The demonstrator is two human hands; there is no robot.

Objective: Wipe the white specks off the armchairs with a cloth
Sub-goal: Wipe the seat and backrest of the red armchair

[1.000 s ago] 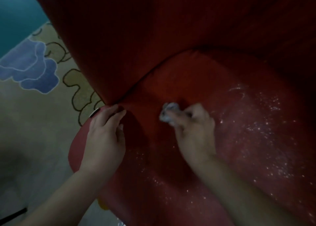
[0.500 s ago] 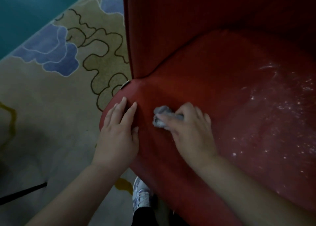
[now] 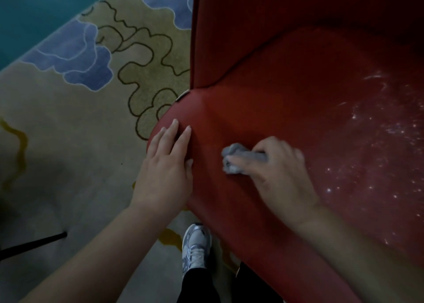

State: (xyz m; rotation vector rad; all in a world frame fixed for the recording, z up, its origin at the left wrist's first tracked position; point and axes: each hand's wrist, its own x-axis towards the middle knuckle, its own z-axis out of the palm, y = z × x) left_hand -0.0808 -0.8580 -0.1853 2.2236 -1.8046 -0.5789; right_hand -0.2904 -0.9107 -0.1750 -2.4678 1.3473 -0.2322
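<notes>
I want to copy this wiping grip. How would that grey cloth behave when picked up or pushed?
Probably floppy: the grey cloth sits crumpled into a wad inside the right hand. Likely light, since curled fingers alone hold it. It would probably drag rather than slide on the red armchair seat, which looks like fabric.

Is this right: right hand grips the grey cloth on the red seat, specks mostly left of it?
No. In the head view the white specks lie mostly right of the grey cloth, which the right hand grips on the red seat.
</notes>
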